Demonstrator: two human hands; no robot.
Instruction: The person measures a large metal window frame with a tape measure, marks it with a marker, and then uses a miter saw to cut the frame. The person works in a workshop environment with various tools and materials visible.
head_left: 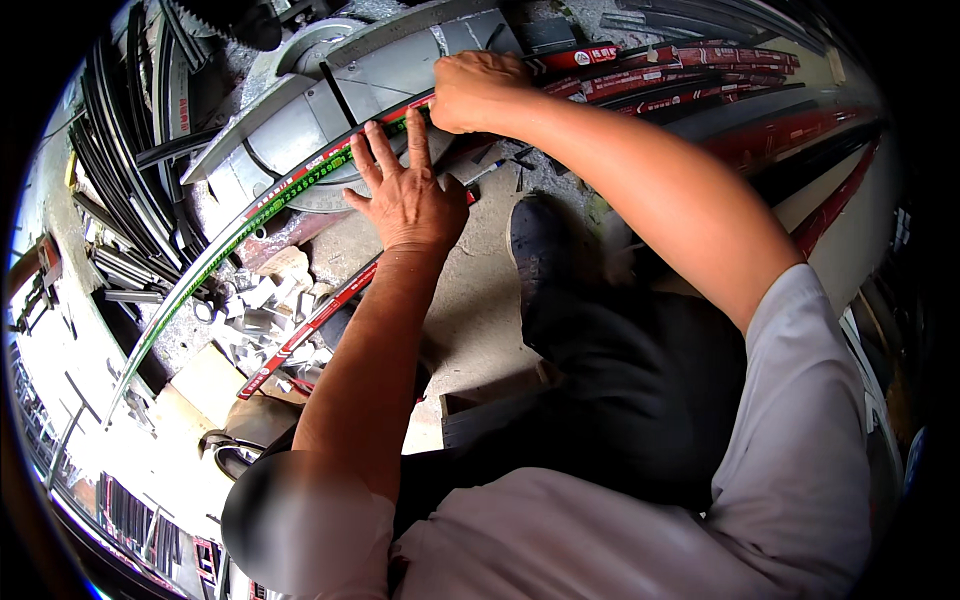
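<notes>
in the head view, the thin, shiny green measuring tape (306,184) lies along a long black-and-red bar (312,167) over the flat grey metal machine bed (395,75). the tape looks light and bendy, best held by its edges; the bar looks stiffer. the left hand (415,205) has its fingers spread apart, tips on the tape. the right hand (478,92) curls around the bar, fingertips hidden.
</notes>
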